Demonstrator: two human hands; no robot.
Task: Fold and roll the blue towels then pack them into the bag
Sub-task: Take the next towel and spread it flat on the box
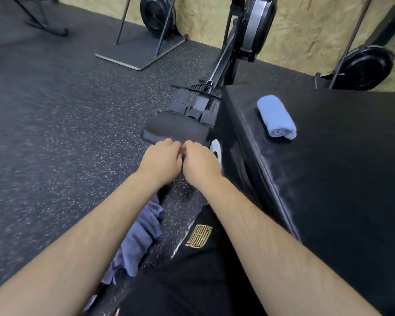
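A black bag (176,130) lies on the speckled floor in front of me. My left hand (162,161) and my right hand (201,164) meet knuckle to knuckle at its near edge, fingers curled down and pinching the dark fabric there. What lies between the fingertips is hidden. One rolled blue towel (276,117) rests on top of the black padded box (340,179) to my right. A loose, crumpled blue towel (141,233) hangs under my left forearm, beside my leg in black shorts (192,270).
A rowing machine's footrests and handle (201,99) stand just beyond the bag, close against the box. Fan-wheel machines (156,14) (365,67) line the chipboard wall. A grey base plate (141,50) sits at the back. Open rubber floor (55,122) spreads to the left.
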